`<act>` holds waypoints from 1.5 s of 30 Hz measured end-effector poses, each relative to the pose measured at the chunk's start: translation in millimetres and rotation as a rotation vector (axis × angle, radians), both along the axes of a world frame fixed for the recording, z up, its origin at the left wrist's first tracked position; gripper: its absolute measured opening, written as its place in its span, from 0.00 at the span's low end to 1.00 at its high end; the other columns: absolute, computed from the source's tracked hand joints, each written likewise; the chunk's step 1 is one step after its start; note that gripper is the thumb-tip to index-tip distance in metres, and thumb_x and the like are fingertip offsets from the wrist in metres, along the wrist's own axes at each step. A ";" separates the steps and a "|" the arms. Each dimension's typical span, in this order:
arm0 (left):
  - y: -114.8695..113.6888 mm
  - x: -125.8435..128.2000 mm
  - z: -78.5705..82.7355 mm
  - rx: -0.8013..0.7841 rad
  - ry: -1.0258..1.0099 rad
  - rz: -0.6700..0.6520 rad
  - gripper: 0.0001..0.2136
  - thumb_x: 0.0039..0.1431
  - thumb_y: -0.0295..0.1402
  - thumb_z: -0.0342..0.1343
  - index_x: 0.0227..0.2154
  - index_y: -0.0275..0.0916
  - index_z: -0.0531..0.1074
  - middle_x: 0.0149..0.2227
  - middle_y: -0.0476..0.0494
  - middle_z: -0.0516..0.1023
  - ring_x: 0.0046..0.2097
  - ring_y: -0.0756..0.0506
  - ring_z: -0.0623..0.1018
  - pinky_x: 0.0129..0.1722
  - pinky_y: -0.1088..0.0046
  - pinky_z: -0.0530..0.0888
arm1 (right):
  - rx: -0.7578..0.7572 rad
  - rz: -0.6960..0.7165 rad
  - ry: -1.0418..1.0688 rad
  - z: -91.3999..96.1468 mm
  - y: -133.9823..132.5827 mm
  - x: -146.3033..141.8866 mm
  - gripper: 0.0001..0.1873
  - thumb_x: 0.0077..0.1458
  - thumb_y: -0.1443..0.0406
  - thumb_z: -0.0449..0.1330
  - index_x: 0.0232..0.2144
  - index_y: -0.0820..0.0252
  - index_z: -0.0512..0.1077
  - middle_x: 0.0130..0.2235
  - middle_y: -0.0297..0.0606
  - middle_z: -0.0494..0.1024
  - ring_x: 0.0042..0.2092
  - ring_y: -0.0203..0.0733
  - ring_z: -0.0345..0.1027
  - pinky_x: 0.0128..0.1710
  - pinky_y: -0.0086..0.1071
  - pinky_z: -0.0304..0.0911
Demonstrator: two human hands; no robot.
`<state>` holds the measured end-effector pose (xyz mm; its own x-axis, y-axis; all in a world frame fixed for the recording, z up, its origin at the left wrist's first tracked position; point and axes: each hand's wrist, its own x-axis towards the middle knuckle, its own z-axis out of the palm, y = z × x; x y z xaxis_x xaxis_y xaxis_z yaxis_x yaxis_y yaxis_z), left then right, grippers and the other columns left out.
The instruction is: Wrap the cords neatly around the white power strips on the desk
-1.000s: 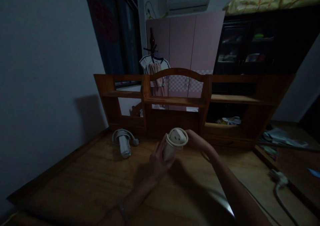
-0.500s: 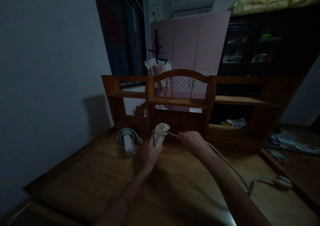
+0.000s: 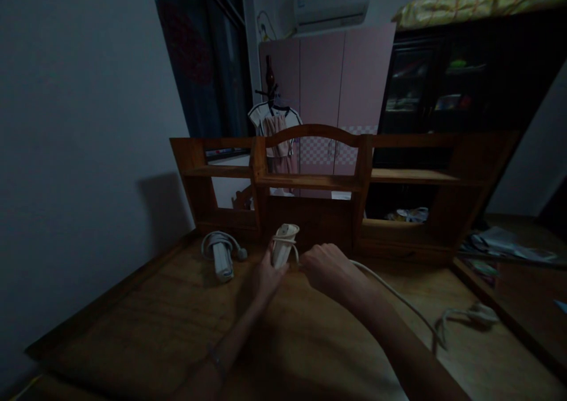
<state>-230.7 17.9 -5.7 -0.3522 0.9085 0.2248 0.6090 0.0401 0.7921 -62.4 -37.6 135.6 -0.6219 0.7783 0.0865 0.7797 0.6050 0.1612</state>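
Note:
My left hand (image 3: pixel 267 274) is closed around a white power strip (image 3: pixel 282 253), held tilted above the desk. A pale cord (image 3: pixel 385 284) loops around the strip's upper end. My right hand (image 3: pixel 326 266) grips this cord just right of the strip, fingers curled into a fist. From there the cord runs right across the desk to its plug end (image 3: pixel 482 315). Left of my hands lies a second power strip (image 3: pixel 222 264), its grey cord wound round its far end.
A wooden desk (image 3: pixel 177 330) spreads beneath, with a wooden shelf unit (image 3: pixel 310 181) along its back. A wall (image 3: pixel 88 153) borders the left side. Papers and plastic bags (image 3: pixel 505 244) lie beyond the right edge. A pink wardrobe (image 3: pixel 321 88) stands behind.
My right hand has come down and closer to the strip, and the cord between them now hangs in a slack bend instead of stretching straight. The view has shifted slightly.

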 end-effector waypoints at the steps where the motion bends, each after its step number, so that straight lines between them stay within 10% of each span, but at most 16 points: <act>1: -1.1 1.3 0.6 -0.001 0.033 -0.013 0.35 0.51 0.36 0.59 0.62 0.41 0.54 0.47 0.39 0.77 0.44 0.42 0.77 0.39 0.74 0.69 | -0.003 0.010 0.005 1.5 -2.1 -0.2 0.12 0.55 0.73 0.52 0.35 0.63 0.76 0.35 0.49 0.78 0.40 0.45 0.74 0.37 0.30 0.61; 12: -22.1 14.2 11.6 0.107 0.504 -0.295 0.41 0.47 0.31 0.59 0.63 0.54 0.47 0.45 0.44 0.69 0.40 0.43 0.74 0.37 0.73 0.69 | -0.035 0.093 0.303 21.1 20.1 44.7 0.08 0.53 0.63 0.59 0.29 0.57 0.78 0.27 0.38 0.78 0.30 0.37 0.70 0.27 0.28 0.52; 27: -42.8 20.9 13.5 0.481 0.926 -0.689 0.22 0.56 0.37 0.51 0.53 0.36 0.62 0.46 0.33 0.71 0.45 0.37 0.71 0.44 0.59 0.69 | -0.733 0.293 0.723 -10.7 61.9 62.1 0.18 0.41 0.57 0.68 0.33 0.64 0.75 0.30 0.35 0.77 0.33 0.39 0.71 0.30 0.26 0.62; 38: -53.1 30.4 6.4 0.580 0.486 -0.587 0.35 0.55 0.43 0.55 0.63 0.43 0.48 0.55 0.35 0.66 0.54 0.37 0.69 0.53 0.59 0.66 | -0.930 0.268 0.933 -33.3 88.7 69.0 0.20 0.49 0.54 0.63 0.37 0.66 0.77 0.35 0.42 0.79 0.36 0.41 0.70 0.39 0.33 0.64; 45: -40.8 34.0 13.4 0.476 -0.043 -0.312 0.35 0.50 0.33 0.60 0.61 0.44 0.52 0.59 0.42 0.65 0.58 0.42 0.68 0.55 0.67 0.66 | -0.721 0.216 0.919 -75.5 113.7 57.6 0.23 0.51 0.50 0.57 0.30 0.68 0.75 0.24 0.31 0.69 0.27 0.34 0.59 0.29 0.28 0.57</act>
<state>-196.7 -22.9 7.7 -0.1014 0.7733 0.6259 0.5015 -0.5036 0.7035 -4.8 76.1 60.1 -0.6799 0.7171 0.1535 0.2958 0.4597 -0.8373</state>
